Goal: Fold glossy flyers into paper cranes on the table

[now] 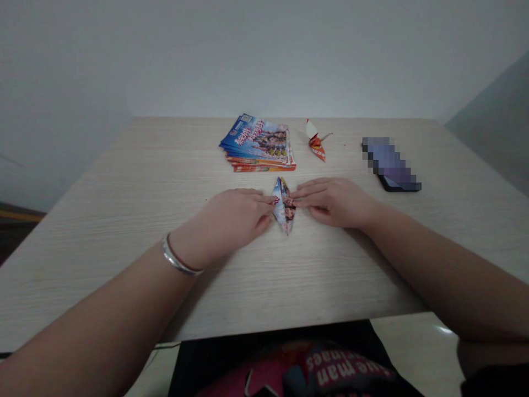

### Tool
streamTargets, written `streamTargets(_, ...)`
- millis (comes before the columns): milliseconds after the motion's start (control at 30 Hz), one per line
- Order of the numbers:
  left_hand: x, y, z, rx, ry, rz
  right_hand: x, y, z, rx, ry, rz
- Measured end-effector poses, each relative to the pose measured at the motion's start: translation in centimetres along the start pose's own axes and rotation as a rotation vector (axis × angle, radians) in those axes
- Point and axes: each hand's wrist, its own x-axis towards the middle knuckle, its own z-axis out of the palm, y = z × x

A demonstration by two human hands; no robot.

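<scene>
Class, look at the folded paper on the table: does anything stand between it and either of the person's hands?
Nothing visible does: the left hand and right hand touch the folded paper, one from each side. The leaflet stack and paper crane lie beyond it, out of the way.

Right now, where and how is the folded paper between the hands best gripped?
Grip the folded paper near mid-length, probably by its left and right edges, one hand from each side. It lies lengthwise toward the person, tapering at both ends, so the wider middle offers more to hold. The left hand and right hand have fingertips there.
</scene>
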Motion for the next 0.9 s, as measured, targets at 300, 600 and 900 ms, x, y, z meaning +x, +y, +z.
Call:
streamTargets(300,0.0,0.3,0.0,0.035,0.015,0.027,0.4,-0.2,0.0,-0.038,0.005,0.002)
streamTargets(600,0.6,0.2,-0.3,-0.029,0.03,-0.094,0.1,-0.2,-0.1,-0.033,-0.024,0.169)
streamTargets(900,1.4,-1.2,1.1,-0.085,0.143,0.012,0.8,-0.1,0.8,-0.062,0.089,0.146)
